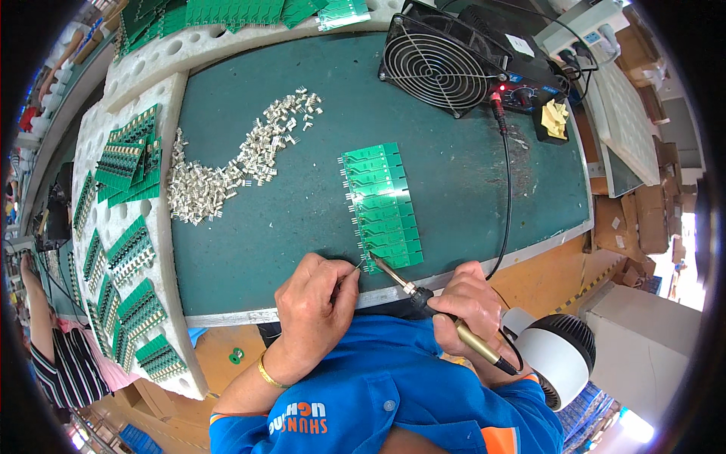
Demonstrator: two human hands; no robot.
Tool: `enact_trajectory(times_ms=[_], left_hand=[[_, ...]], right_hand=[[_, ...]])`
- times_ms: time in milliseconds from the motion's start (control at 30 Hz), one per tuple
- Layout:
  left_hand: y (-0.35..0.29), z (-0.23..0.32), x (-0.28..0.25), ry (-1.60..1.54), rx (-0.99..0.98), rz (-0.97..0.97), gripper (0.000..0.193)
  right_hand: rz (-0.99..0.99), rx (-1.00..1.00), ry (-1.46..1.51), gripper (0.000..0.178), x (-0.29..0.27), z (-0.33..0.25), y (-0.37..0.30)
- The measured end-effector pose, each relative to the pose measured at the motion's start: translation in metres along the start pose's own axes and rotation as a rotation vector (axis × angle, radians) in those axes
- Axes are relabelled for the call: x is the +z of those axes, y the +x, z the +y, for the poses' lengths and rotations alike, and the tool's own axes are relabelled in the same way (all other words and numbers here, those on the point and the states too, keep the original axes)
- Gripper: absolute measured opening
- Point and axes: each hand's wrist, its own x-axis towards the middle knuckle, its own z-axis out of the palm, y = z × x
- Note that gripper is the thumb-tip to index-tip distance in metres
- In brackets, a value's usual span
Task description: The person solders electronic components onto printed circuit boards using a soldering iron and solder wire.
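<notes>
In the head view, the right hand (pixel 467 304) is closed round the handle of a soldering iron (pixel 420 298), which slants across the near edge of the desk (pixel 280 234). The iron's long axis runs diagonally: its metal tip points up and to the left, away from the person, while the gold-coloured rear of the handle points down and to the right, toward the person's sleeve. The tip is at the near left corner of a green circuit board panel (pixel 384 204); whether it touches the pins there is too small to tell.

The panel lies flat on the desk, its long axis running away from the person, with the far end leaning slightly left. A row of metal pins sticks out from its left long edge, pointing left.

The left hand (pixel 314 299) is curled, thumb and forefinger pinched together beside that same corner, with what looks like a thin wire (pixel 358 266) between them.

Farther left, a loose heap of small white connectors (pixel 200 193) spreads over the desk, next to a white foam slab (pixel 172 250) carrying more green boards (pixel 136 246). Beyond the panel, to the right, stands a black fan (pixel 439 68).
</notes>
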Motion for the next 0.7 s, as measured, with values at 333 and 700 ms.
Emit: enact_trajectory(times_ms=[333,700], left_hand=[[0.0007,0.0013,0.0022,0.030,0.001,-0.012,0.010],[0.0012,0.0012,0.0029,0.022,0.009,-0.014,0.010]], right_hand=[[-0.038,-0.010,-0.058,0.020,-0.0013,-0.0040,0.0036],[-0.043,-0.006,-0.070,0.020,-0.0029,-0.0064,0.0051]])
